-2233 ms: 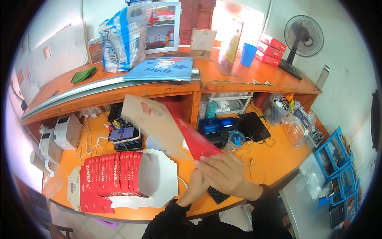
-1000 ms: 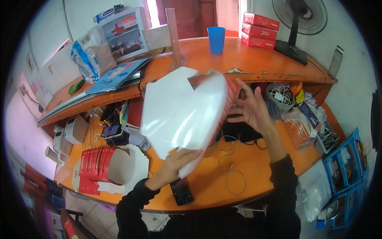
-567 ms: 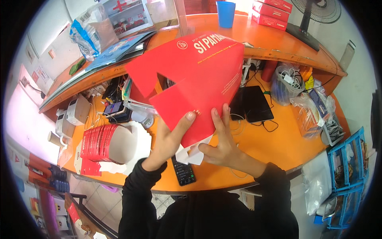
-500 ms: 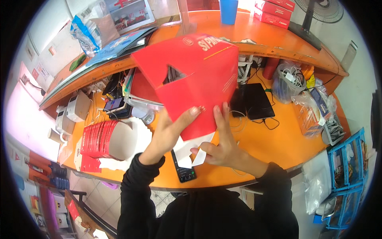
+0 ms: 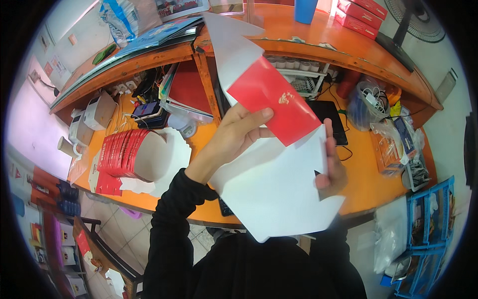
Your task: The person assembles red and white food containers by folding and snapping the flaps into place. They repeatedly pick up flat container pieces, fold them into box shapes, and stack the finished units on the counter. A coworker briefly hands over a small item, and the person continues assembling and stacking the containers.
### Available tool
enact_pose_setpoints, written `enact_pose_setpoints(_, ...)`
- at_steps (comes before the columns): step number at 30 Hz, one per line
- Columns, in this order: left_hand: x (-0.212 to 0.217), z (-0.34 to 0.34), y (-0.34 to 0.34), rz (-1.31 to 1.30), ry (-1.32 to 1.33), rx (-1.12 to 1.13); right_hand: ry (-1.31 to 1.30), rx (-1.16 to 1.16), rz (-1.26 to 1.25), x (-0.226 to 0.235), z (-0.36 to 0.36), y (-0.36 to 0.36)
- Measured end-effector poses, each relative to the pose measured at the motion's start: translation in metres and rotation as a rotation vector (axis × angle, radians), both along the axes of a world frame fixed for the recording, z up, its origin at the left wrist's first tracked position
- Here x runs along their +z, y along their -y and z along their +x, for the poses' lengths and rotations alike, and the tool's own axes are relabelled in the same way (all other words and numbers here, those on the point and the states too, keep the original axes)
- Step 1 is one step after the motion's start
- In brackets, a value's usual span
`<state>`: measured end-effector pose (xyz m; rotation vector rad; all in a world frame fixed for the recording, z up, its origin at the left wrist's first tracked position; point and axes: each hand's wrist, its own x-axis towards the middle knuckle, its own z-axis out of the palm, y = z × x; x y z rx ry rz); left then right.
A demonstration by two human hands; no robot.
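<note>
Slantwise, the carton [image 5: 284,169] stretches lengthwise — far left to near right

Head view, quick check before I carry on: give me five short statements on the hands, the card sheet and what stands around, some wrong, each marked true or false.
1. The left hand pinches the red panel of the card sheet. True.
2. The right hand rests flat on the desk. False: it is raised, at the sheet's right edge.
3. The stack of red cartons sits to the left of the sheet. True.
4. The blue cup lies on its side. False: it stands upright on the raised counter.
5. The fan is right of the red boxes. True.
</note>
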<state>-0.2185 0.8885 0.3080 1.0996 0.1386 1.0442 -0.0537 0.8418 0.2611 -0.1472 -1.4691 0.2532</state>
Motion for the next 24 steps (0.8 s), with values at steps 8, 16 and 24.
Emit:
enact_pose_setpoints(8,0.006,0.009,0.031,0.729,-0.536,0.573,0.377,-0.537,-0.057,0.025,0.005,-0.002)
enact_pose_setpoints(16,-0.024,-0.012,0.038,0.693,-0.765,0.559,0.339,-0.517,0.075,0.016,-0.011,-0.022)
enact_pose_setpoints(24,-0.03,0.009,0.049,0.341,0.0,0.455,0.422,-0.491,-0.123,0.016,-0.017,-0.007)
